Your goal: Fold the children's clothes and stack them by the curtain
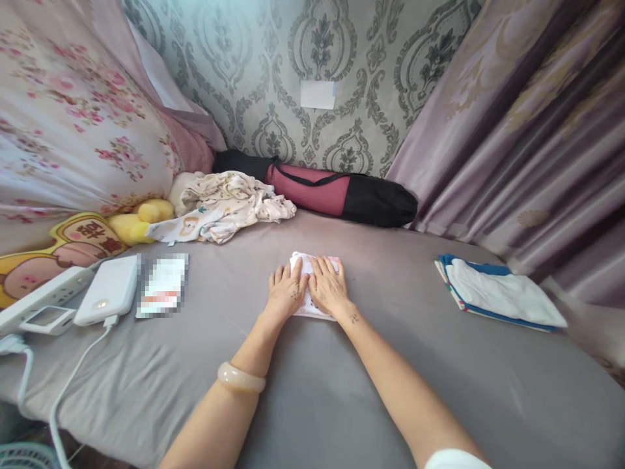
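Observation:
A small folded cloth (pixel 307 307), white with pink edges and a printed pattern, lies on the grey bed sheet (pixel 312 404). My left hand (pixel 287 286) rests flat on its left side, fingers stretched out and partly over the sheet. Flat on the cloth's right side lies my right hand (pixel 328 284), fingers spread and pointing away from me. The thumbs meet near the middle. Much of the cloth is hidden under both hands.
On the right lies a stack of folded clothes (pixel 502 293). Crumpled patterned clothing (pixel 229 208) and a red-black bag (pixel 312 189) lie at the back. A power bank (pixel 108 290), power strip (pixel 49 299), cable (pixel 81 371) and yellow plush toy (pixel 146 218) are at left.

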Motion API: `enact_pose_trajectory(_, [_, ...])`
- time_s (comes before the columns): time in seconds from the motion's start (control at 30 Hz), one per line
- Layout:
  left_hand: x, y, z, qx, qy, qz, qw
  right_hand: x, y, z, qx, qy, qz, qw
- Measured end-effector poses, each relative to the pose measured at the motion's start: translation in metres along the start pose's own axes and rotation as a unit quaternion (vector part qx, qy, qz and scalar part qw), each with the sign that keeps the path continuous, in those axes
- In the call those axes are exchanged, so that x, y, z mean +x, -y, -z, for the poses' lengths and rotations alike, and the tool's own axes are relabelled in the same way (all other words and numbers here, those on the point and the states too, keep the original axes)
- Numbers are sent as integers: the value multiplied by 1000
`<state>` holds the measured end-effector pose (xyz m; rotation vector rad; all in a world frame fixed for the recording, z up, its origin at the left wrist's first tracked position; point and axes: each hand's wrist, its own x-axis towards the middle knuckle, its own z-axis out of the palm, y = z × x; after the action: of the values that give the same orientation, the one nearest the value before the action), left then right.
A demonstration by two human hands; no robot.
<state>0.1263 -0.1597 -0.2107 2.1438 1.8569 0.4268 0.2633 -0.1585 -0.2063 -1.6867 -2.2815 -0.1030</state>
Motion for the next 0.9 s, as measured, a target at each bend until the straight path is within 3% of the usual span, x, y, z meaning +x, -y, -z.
enact_pose_trajectory(0.1, [-2,-3,5,-14,19,41,999,-3,-3,-3,1,5,8,1000])
enact_pose_trajectory(0.4, [0,5,3,-56,14,30,998,-25,-7,1,44,-4,-42,998])
enact_pose_trajectory(0.67, [2,7,1,-66,-1,25,997,-45,-14,10,74,66,-105,990])
enact_pose_trajectory(0.8, [1,9,4,-85,-33,22,996,-53,-20,19,102,109,-137,979])
enact_pose_trajectory(0.9, [2,11,10,-124,-89,43,987,-54,-32,29,142,128,-160,968])
